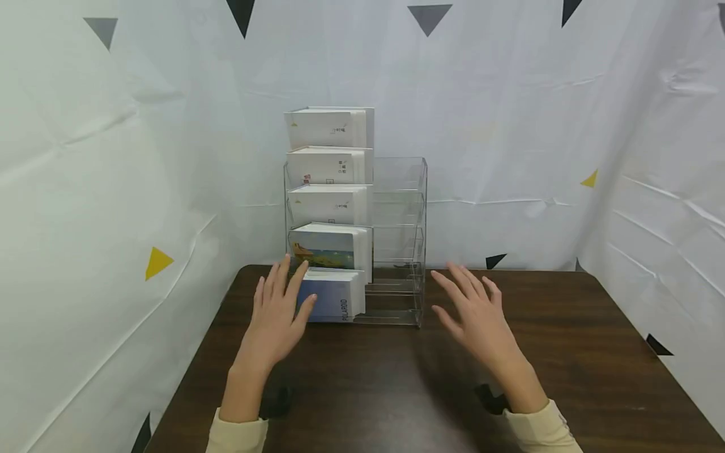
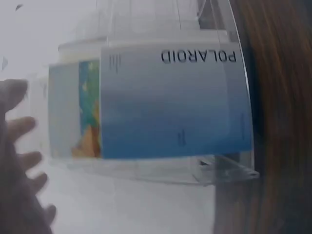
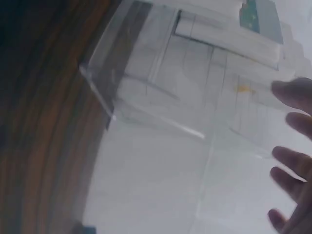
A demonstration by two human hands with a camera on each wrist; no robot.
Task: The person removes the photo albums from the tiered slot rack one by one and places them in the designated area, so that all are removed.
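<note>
A clear tiered rack [image 1: 396,251] stands at the back of the table, with several books in the left half of its tiers. The lowest is a blue book marked POLAROID [image 1: 328,299], and above it is a book with a landscape picture [image 1: 325,250]. White books, one of them at the top [image 1: 323,129], fill the higher tiers. My left hand [image 1: 276,308], fingers spread, is in front of the rack's lower left corner; whether it touches the blue book cannot be told. To the right of the rack my right hand [image 1: 476,311] hovers with loosely bent fingers and holds nothing.
The dark wooden table [image 1: 566,352] has rounded back corners. White cloth [image 1: 510,126] with grey, black and yellow triangles surrounds it at the back and sides. A dark band [image 1: 490,399] is at the right wrist.
</note>
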